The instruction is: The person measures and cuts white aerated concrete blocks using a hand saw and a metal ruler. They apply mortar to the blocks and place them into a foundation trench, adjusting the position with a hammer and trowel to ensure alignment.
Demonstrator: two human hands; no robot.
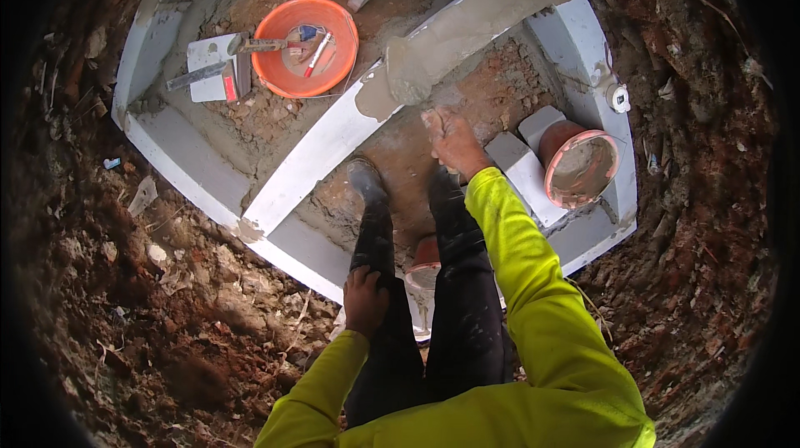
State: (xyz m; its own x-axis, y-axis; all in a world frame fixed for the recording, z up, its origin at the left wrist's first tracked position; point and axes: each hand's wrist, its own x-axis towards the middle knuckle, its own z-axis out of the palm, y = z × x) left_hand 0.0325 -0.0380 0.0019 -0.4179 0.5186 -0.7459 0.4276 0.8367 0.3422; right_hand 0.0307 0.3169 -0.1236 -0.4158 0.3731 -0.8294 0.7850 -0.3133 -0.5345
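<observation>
My right hand (454, 141) is closed around a trowel, mostly hidden by my fingers. Its mortar-coated blade (408, 71) lies against a long white beam (329, 152) that crosses the frame diagonally. Wet grey mortar (500, 10) covers the beam's upper right stretch, while the lower left stretch is bare white. My left hand (365, 300) rests on my left knee with fingers laid over the dark trousers, holding nothing.
An orange bucket (342, 23) holds a red-and-white marker and other small items. White blocks (212, 60) with a level-like bar stand beside it. At right, a mortar-stained bucket (582, 169) leans by a white block (525, 177). Another small bucket (423, 260) sits between my legs. A tape measure (618, 98) lies on the frame's edge.
</observation>
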